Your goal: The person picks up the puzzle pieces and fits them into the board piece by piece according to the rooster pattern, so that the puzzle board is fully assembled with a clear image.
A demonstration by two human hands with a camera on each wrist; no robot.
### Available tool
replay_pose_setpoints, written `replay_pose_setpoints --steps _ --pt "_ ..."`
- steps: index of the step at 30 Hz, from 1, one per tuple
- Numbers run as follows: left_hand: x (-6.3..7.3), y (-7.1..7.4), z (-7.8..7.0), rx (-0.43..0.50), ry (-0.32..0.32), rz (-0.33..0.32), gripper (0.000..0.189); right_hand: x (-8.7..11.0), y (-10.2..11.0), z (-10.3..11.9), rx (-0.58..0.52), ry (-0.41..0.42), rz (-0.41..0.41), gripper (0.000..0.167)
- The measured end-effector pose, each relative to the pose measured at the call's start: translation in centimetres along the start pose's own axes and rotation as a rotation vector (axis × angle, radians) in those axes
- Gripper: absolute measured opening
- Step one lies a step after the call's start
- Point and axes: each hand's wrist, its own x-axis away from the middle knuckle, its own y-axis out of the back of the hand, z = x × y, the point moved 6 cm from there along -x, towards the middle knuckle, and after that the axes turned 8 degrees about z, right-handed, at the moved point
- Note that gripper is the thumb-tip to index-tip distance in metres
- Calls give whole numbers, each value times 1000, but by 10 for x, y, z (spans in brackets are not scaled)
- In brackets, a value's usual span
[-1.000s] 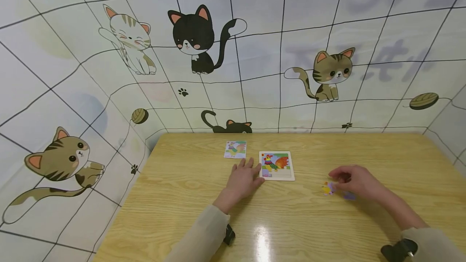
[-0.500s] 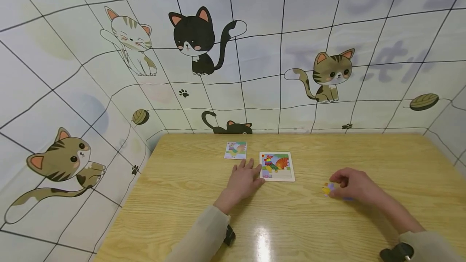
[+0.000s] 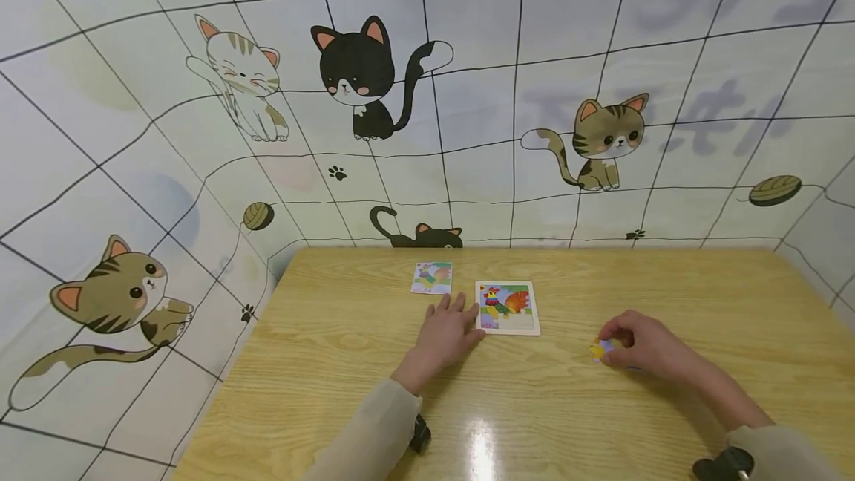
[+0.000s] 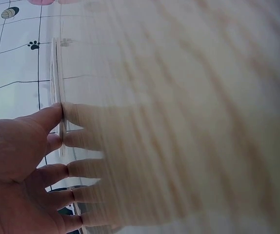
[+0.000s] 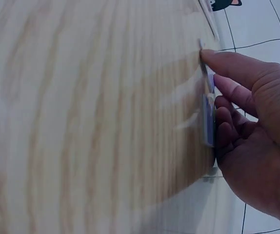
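Note:
My left hand (image 3: 443,334) lies with spread fingers on the table, thumb and index finger at the left edge of a white-framed rooster puzzle (image 3: 536,306). A pale gap shows at the puzzle's lower right. Farther right, my right hand (image 3: 644,344) pinches a yellow and purple puzzle piece (image 3: 597,349) low at the tabletop, between thumb and index finger. Another piece (image 5: 208,122), seen edge-on in the right wrist view, lies by the curled fingers and is mostly hidden under the hand in the head view.
A square rooster picture card (image 3: 432,278) lies behind my left hand, left of the puzzle. The wooden table (image 3: 320,362) meets a wall covering (image 3: 481,132) printed with cats along its back edge.
My right hand has shifted slightly left and closed thumb and index finger over the yellow and purple piece, covering more of it. My left hand stays put.

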Motion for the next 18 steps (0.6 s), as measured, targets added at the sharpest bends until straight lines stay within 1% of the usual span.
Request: replay_pose_setpoints --steps 4,9,13,18 --pt "1 0 -1 -3 3 3 55 -1 -1 1 -26 -3 10 29" --pt "2 -1 -1 -9 7 5 55 1 1 0 -8 -18 -24 33" --pt "2 -1 -1 -12 9 7 55 2 1 -3 -11 -45 -38 36" --pt "2 0 -1 -20 10 13 55 2 2 -7 -31 -72 -28 36"
